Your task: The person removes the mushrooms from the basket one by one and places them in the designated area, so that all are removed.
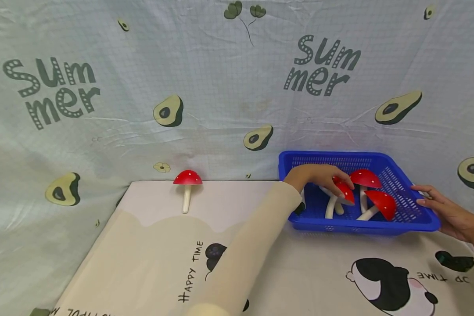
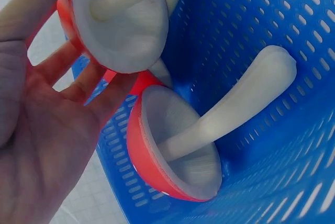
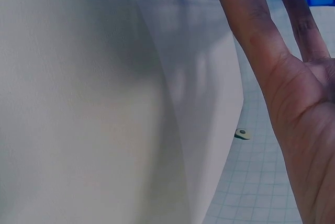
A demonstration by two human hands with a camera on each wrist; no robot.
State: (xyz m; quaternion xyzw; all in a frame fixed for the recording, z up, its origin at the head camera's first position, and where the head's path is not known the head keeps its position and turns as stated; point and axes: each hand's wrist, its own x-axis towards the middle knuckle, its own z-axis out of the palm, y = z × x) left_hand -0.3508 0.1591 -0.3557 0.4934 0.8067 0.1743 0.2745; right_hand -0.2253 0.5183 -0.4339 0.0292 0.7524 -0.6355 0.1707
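Backdrop: pale grid cloth (image 1: 221, 79) printed with avocados and "Summer"; a cream mat (image 1: 150, 245) covers the surface. Right of centre in the head view sits the blue basket (image 1: 414, 219) with three red-capped toy mushrooms. Your left hand (image 1: 316, 176) reaches into it, fingers curled over the cap of the left mushroom (image 1: 344, 191). Your right hand (image 1: 444, 210) rests straight-fingered on the basket's right rim. A fourth mushroom (image 1: 187, 184) lies on the mat at centre left, well apart from the basket.
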